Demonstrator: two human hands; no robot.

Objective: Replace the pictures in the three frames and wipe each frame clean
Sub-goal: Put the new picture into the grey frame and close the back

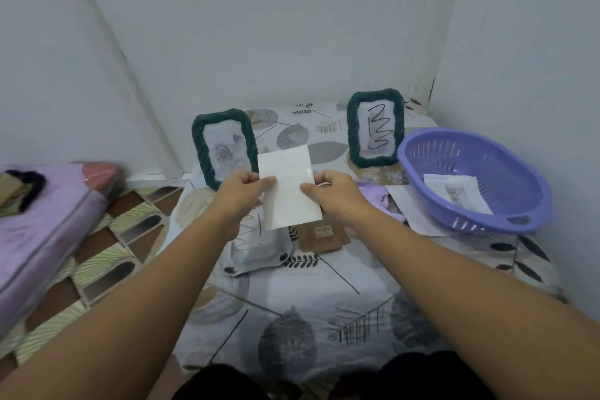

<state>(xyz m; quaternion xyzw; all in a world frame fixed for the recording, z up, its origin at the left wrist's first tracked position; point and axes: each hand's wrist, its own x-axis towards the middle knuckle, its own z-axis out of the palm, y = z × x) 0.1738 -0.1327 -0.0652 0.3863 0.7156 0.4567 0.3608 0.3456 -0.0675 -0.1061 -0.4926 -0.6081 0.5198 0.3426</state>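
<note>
1. Pinched at both side edges by left hand (242,187) and right hand (331,193): blank white rectangular sheet (289,187), raised above leaf-patterned worktop (324,289).
2. Inside lilac perforated plastic basket (516,201): one printed photo (457,193).
3. Upright behind: two green rope-wrapped picture frames (224,148) (375,128).

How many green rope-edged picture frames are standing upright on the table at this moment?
2. One green frame stands at the back left, just behind the left hand; the other green frame stands at the back right beside the purple basket. A third may lie hidden under the hands.
</note>
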